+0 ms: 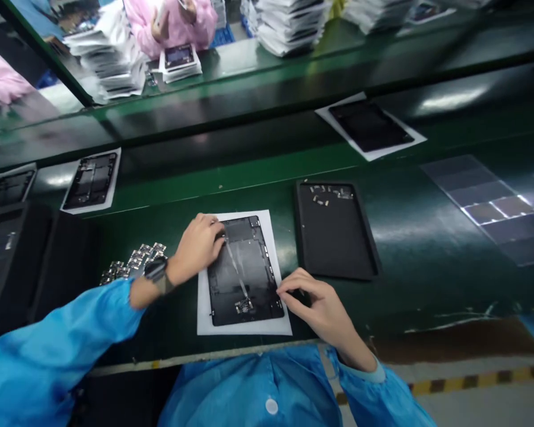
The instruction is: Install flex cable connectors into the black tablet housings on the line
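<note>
Curls left hand [200, 240] over upper-left edge of black casing [249, 261], mid-frame; bends right hand [315, 299] at its right edge; cannot tell if gripping. Leaves narrow bench [286, 234] gap before tray [331, 243], centre-right.

Tablet housing [261, 270] between left hand [200, 240] and right hand [318, 302]: smooth, low sheen, plastic or metal
Sheet [203, 317] under it: smooth, matt, paper-like
Tray [333, 243] beyond right hand: matt, plastic-looking
Desk [418, 273] around both hands: smooth, glossy
Film [483, 212] right of right hand: clear glossy plastic
Sleeve [71, 338] behind left hand: creased cloth
</note>
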{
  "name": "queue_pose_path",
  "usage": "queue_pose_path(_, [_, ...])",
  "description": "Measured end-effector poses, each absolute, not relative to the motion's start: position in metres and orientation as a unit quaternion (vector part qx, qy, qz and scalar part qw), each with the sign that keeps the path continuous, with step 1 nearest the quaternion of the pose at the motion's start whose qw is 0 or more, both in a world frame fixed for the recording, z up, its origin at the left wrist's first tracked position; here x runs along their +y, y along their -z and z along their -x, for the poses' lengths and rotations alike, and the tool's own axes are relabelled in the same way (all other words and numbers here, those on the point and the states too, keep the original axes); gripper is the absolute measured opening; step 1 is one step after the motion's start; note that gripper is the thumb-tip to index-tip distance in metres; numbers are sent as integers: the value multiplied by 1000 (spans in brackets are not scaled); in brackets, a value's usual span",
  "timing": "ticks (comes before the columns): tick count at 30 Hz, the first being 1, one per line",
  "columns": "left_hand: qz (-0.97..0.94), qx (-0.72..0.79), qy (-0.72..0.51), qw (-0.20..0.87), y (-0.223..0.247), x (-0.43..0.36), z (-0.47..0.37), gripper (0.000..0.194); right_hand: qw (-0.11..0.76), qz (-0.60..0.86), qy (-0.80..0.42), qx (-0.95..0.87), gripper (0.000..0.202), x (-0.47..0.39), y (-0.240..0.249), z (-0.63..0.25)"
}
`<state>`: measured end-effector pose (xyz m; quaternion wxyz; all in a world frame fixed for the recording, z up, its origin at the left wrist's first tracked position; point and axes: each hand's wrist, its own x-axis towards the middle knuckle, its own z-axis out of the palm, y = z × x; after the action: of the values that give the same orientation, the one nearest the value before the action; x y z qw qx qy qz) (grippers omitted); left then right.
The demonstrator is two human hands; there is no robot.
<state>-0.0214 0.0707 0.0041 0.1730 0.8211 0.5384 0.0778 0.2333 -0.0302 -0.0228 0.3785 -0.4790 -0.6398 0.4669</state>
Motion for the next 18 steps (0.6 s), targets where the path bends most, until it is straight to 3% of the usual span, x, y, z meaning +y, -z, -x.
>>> queue_pose_path(3, [-816, 545, -53, 184, 8, 125, 26, 24, 376, 486, -465, -637, 13, -38, 31, -236])
queue_pose_path(6, [-827, 521, -24, 211, 16, 147, 25, 3, 387, 507, -447, -628, 15, -50, 38, -241])
queue_pose_path(7, [-835, 509, -23, 206, 17, 148, 24, 9, 397, 518, -435, -621, 16, -54, 40, -242])
queue_pose_path(12, [-861, 489, -34, 133, 18, 165, 30, 19, 472, 548, -348, -597, 16, -64, 50, -238])
queue_pose_path(18, [-842, 535, -64, 18, -7, 269, 52, 18, 547, 499, -210, -638, 33, -65, 62, -238])
